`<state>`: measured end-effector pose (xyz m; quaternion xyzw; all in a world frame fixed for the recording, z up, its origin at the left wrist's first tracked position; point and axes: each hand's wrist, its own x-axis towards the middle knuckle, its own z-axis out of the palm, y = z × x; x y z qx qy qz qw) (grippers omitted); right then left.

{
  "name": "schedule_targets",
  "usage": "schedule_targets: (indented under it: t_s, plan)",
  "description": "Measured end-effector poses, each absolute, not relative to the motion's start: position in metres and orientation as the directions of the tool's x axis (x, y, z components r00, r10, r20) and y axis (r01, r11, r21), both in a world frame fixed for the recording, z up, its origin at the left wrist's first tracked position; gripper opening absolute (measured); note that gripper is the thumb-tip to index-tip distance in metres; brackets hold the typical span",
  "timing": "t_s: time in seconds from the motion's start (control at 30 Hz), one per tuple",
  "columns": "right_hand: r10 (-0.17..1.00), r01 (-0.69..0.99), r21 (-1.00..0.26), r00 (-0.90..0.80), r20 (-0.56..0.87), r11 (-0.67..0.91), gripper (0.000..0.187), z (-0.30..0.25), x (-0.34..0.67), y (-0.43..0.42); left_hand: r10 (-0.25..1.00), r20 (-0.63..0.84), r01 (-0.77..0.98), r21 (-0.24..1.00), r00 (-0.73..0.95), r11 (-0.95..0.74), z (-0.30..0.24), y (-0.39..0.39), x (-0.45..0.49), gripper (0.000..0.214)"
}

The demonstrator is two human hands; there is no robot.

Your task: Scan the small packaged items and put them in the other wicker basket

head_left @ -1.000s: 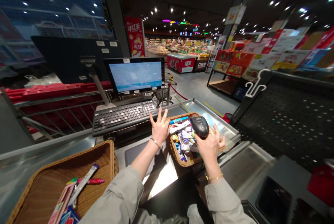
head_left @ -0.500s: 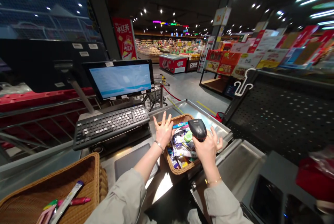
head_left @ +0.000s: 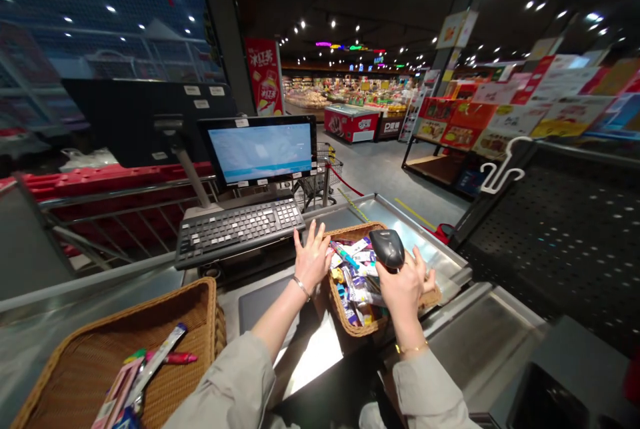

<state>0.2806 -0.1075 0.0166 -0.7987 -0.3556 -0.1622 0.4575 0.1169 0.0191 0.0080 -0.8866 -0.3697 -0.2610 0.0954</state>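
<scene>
Beige sleeves are reaching forward from our body. Nearest, at the lower left, a big wicker tray (head_left: 150,305) is holding a long white packet (head_left: 157,355) and a pink-capped stick (head_left: 175,357), kept apart from the other goods. Our left hand (head_left: 313,257) is open with its fingers spread, and it is holding nothing. It is hanging just beside the rim of a small wicker basket (head_left: 345,312), maybe so it can dip in easily. Our right hand (head_left: 403,289) is closed, gripping a black handheld barcode scanner (head_left: 387,249) and tipping it over the basket. Snack packets (head_left: 356,285) are lying heaped in the basket, which is sitting on a steel counter (head_left: 425,245), close to both hands. Just past it, a keyboard (head_left: 239,232) and a till screen (head_left: 260,152) are facing us, so we can reach and see them. Far off, a red freezer chest (head_left: 345,123) is standing in the shop.
</scene>
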Motion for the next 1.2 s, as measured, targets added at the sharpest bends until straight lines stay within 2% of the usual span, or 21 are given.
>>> schedule_targets:
  t_s: [0.53, 1.2]
  plan:
    - [0.515, 0.780, -0.600, 0.593, 0.620, -0.177, 0.037, 0.019, 0.208, -0.081, 0.748, 0.531, 0.867, 0.051, 0.397, -0.496, -0.001, 0.001, -0.003, 0.041]
    - [0.738, 0.837, -0.547, 0.357, 0.573, 0.020, 0.030, -0.008, 0.104, -0.059, 0.877, 0.465, 0.983, 0.060, 0.125, -0.172, -0.033, -0.044, -0.142, 0.043]
